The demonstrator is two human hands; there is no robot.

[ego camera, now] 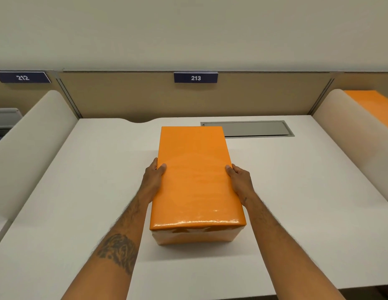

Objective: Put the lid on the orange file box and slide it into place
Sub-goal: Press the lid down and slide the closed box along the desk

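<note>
White desk (84, 191) in a partitioned cubicle, tan back panel with a "213" placard (195, 78) at 12 o'clock; a grey cable hatch (253, 128) is sunk into the desktop at about 1 o'clock.

Orange file box (195, 234) sits at desk centre, its lid (194, 169) already on top. Lid's near edge overhangs the box front and appears seated, though the far end can't be checked from here. Far end of the lid overlaps the hatch's left corner in this view.

Key relation: long axis runs 6 to 12 o'clock, straight away from the person, pointing at the back panel. Both hands sit at about mid-length, one per long side, equally near. A push along that axis looks like the move left to do; where "in place" is exactly, I cannot tell.

Left hand (153, 180) at 9 o'clock of the box: thumb (161, 167) hooked over the lid's top edge, fingers down the side wall, mostly hidden, so their spread is unclear. Right hand (240, 182) at 3 o'clock mirrors it, thumb on the top edge, fingers out of sight on the side. Forearms come in from 6 o'clock, roughly parallel, wrists straight.

Second orange box (375, 107) on the neighbouring desk at 2 o'clock, partly cut off.
</note>
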